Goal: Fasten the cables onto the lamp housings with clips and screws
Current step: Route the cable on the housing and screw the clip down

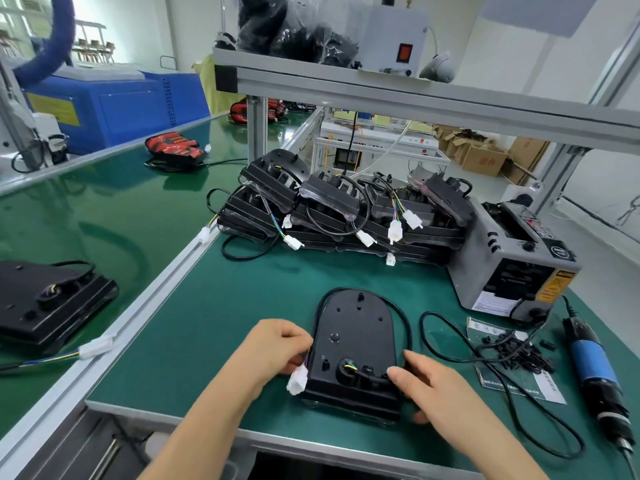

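**one housing in hand, cable not yet clipped**

across the glossy green bench mat [242, 306], at the back: a heap of black lamp housings [346, 216] trailing loose leads and white plugs. looks like stock waiting, finished or not impossible to tell. right of that, a scuffed grey box machine [512, 271].

near the front edge, the lamp housing [353, 341] in work: back up, matt moulded plastic, rounded at the far end, square at the near. seems early on this unit, with no clip or screw made out over its lead.

further right, a blue-and-black electric screwdriver [595, 362], lying untouched.

round the housing's outline, a thin black rubbery cable [405, 323], looped out from the near grommet.

left hand [277, 348] curled, pinching the coloured wires just behind the plug. right hand [433, 386] loosely spread, thumb pressing the cable at the near right corner.

beside the screwdriver, a scatter of small black clips [519, 355] on a clear bag.

smallest: the white plastic connector [298, 381], at the housing's near left corner.
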